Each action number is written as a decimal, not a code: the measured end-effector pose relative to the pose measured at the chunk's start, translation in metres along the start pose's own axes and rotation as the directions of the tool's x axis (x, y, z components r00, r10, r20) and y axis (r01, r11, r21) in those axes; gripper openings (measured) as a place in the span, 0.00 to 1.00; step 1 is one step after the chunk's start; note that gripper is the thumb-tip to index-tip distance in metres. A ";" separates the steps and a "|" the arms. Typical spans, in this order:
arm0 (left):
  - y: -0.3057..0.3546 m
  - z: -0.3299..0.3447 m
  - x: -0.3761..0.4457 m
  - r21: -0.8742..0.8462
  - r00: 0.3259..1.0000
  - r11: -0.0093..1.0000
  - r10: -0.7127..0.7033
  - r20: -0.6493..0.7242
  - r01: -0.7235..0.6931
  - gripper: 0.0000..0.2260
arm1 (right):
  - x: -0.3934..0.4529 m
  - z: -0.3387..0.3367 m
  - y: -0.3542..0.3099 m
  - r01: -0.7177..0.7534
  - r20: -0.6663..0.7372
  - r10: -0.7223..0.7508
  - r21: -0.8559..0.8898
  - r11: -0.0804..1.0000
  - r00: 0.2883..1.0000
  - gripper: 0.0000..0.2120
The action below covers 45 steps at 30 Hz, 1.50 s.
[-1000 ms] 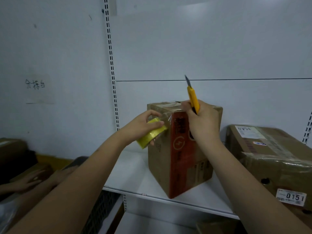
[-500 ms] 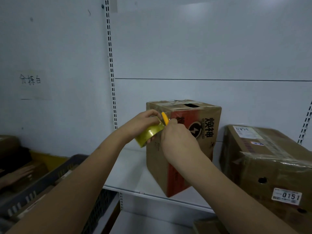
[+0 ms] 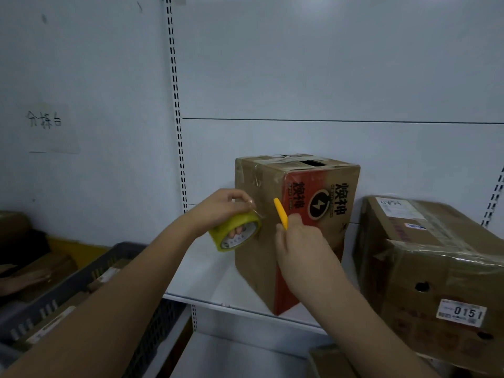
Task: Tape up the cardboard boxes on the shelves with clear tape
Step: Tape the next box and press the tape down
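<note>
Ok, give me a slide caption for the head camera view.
Left hand holds a tape roll against a shelved cardboard box; right hand holds a yellow cutter.

Behind the right hand [image 3: 302, 252], most of the yellow knife [image 3: 281, 215] is hidden, blade incl., so can't tell if it touches the red-and-brown box [image 3: 321, 214]. The labelled box [image 3: 436, 268], right of that box, is cut off by the pic's right & bottom edges. Left of it, the grey crate [image 3: 81, 285] runs off the frame, contents too blurred to ID.
</note>
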<state>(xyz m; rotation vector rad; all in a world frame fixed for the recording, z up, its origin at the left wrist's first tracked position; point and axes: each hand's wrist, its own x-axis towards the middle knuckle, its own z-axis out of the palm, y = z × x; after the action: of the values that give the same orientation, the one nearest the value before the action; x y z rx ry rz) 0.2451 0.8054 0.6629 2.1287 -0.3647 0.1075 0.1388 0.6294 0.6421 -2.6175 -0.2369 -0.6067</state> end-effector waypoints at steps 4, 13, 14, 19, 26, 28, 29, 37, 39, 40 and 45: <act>0.005 0.007 -0.005 -0.158 1.000 0.987 0.023 0.007 -0.021 0.05 | 0.019 -0.017 0.003 0.171 -0.396 -0.103 0.140 0.975 0.912 0.11; 0.007 0.015 -0.018 -0.232 1.000 0.973 0.003 0.001 -0.002 0.08 | 0.098 -0.005 0.010 0.098 -0.461 -0.035 0.113 0.989 0.887 0.08; 0.005 0.016 -0.021 -0.224 1.000 0.975 -0.002 -0.005 0.000 0.07 | 0.098 -0.002 0.010 0.101 -0.470 -0.028 0.132 0.986 0.882 0.08; 0.005 0.017 -0.036 -0.203 0.994 0.979 -0.026 -0.106 0.004 0.06 | 0.095 -0.001 0.008 0.099 -0.457 -0.014 0.162 0.982 0.889 0.10; 0.034 0.000 -0.032 -0.336 0.914 0.936 -0.043 -0.404 -0.105 0.07 | 0.079 -0.005 0.027 0.071 -0.344 0.058 0.352 0.933 0.937 0.18; 0.045 -0.006 -0.027 -0.317 0.865 0.931 -0.002 -0.501 -0.181 0.06 | 0.080 -0.015 0.042 0.102 -0.467 0.114 0.412 0.905 0.877 0.18; 0.049 -0.008 -0.023 -0.271 0.840 0.939 0.034 -0.542 -0.213 0.06 | 0.085 -0.022 0.050 0.104 -0.531 0.115 0.366 0.925 0.839 0.18; 0.060 -0.010 0.028 0.311 0.669 0.947 0.286 -0.686 -0.087 0.11 | 0.143 -0.039 0.113 -0.347 -0.032 0.454 0.598 0.722 0.891 0.48; 0.066 -0.016 0.035 0.390 0.641 0.920 0.317 -0.699 -0.030 0.12 | 0.139 -0.034 0.111 -0.332 0.002 0.462 0.698 0.634 0.887 0.49; 0.066 -0.022 0.038 0.401 0.630 0.916 0.312 -0.711 -0.001 0.12 | 0.136 -0.033 0.109 -0.312 -0.014 0.452 0.705 0.637 0.892 0.49; 0.056 -0.058 0.039 0.398 0.645 0.898 0.193 -0.740 0.188 0.13 | 0.108 -0.034 0.094 -0.138 -0.125 0.354 0.765 0.629 0.927 0.51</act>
<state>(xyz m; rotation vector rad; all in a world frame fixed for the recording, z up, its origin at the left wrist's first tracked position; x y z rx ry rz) 0.2697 0.8169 0.7484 2.2807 0.2042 1.1772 0.2460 0.5372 0.6829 -1.6935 -0.0146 -0.5880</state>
